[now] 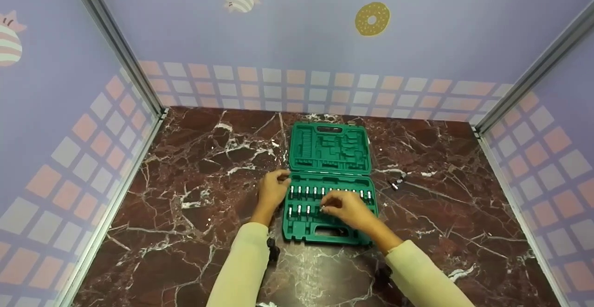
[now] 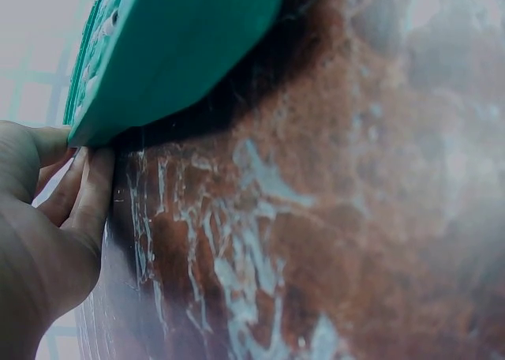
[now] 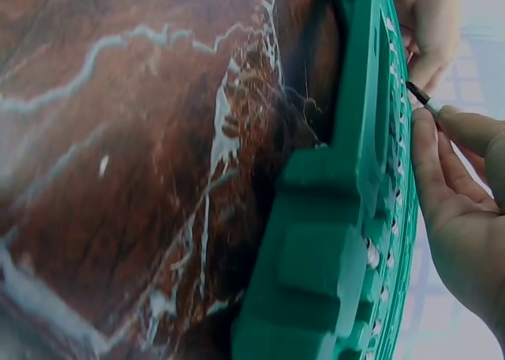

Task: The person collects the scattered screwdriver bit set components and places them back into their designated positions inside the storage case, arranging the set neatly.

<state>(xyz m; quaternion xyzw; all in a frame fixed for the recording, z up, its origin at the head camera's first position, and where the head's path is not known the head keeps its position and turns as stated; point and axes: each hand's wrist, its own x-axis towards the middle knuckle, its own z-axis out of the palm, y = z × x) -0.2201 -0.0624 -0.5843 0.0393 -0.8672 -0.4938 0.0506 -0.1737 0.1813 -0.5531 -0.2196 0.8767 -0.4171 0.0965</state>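
Note:
A green tool case [image 1: 330, 147] lies opened out on the marbled table, its lid behind. Metal bit sockets [image 1: 307, 191] stand in two rows in the near half. My right hand [image 1: 348, 209], over the front row, pinches a small bit socket [image 3: 424, 98] with a dark tip and silver body between thumb and fingers. That tip points at the case's slots in the right wrist view. At the case's left side, near the hinge, my left hand [image 1: 273, 188] holds the rim, with fingertips and thumb [image 2: 96, 178] at the edge. My right hand hides part of both rows.
Loose small metal pieces [image 1: 395, 184] lie on the table right of the case. The marbled table [image 1: 209, 242] is enclosed by patterned panels [image 1: 306, 28] at the back and both sides. The case lid has shaped recesses and a handle cutout.

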